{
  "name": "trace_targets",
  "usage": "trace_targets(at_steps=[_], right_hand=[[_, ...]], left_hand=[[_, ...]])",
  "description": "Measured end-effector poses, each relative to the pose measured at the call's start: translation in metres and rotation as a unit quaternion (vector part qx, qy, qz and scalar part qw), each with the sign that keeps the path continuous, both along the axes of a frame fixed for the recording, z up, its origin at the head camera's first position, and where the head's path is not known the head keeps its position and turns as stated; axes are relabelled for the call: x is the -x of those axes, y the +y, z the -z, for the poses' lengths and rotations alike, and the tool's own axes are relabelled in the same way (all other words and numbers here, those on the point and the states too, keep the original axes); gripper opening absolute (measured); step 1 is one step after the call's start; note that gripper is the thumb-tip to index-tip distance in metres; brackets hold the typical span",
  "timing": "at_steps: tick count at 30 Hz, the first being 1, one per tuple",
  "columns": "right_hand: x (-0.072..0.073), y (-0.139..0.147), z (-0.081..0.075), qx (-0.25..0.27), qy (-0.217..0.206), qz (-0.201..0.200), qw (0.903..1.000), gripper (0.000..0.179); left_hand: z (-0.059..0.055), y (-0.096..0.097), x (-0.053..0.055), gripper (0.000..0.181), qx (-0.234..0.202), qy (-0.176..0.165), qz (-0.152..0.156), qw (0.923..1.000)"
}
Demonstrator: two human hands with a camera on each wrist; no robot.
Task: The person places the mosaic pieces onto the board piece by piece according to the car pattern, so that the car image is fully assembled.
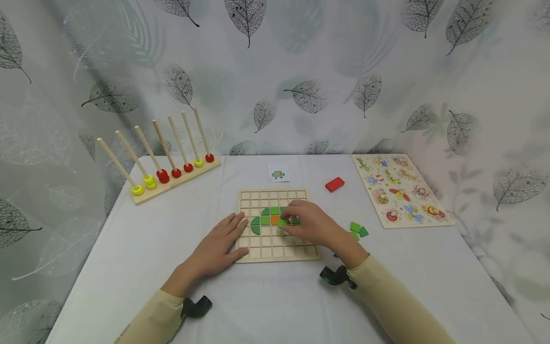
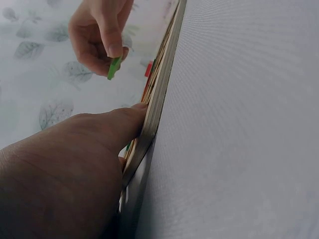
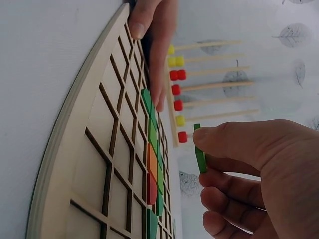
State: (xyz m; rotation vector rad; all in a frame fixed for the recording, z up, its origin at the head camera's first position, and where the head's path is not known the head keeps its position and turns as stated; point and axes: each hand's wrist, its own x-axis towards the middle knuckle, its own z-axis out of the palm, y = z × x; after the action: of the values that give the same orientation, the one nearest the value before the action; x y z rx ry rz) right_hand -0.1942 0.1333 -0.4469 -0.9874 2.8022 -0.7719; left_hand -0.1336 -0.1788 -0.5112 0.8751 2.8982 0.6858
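Green tile (image 3: pixel 200 149) in right fingers' (image 3: pixel 232 185) pinch above board (image 1: pixel 275 252) (straight left fingers (image 1: pixel 235 223) across edge (image 1: pixel 239 200)).

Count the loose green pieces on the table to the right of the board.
3: a bright square at the back, a darker piece at the right, and a front piece beside the right arm, which may hide more.

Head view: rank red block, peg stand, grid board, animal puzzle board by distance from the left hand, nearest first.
From the left hand:
1. grid board: touching the hand, on its right
2. peg stand: ahead and to the left
3. red block: past the grid's far right corner
4. animal puzzle board: right side of the table
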Motion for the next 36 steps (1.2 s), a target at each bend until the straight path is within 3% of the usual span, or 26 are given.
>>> trace_targets(at_steps=[12, 36], right_hand=[[0.006, -0.014, 0.007, 0.01, -0.001, -0.021, 0.9997, 0.022], [0.003, -0.036, 0.015, -0.023, -0.001, -0.03, 0.9993, 0.021]], left_hand=[[-0.002, 0.0, -0.001, 0.083, -0.005, 0.003, 0.0, 1.0], [0.002, 0.0, 0.001, 0.082, -0.008, 0.01, 0.004, 0.9999]])
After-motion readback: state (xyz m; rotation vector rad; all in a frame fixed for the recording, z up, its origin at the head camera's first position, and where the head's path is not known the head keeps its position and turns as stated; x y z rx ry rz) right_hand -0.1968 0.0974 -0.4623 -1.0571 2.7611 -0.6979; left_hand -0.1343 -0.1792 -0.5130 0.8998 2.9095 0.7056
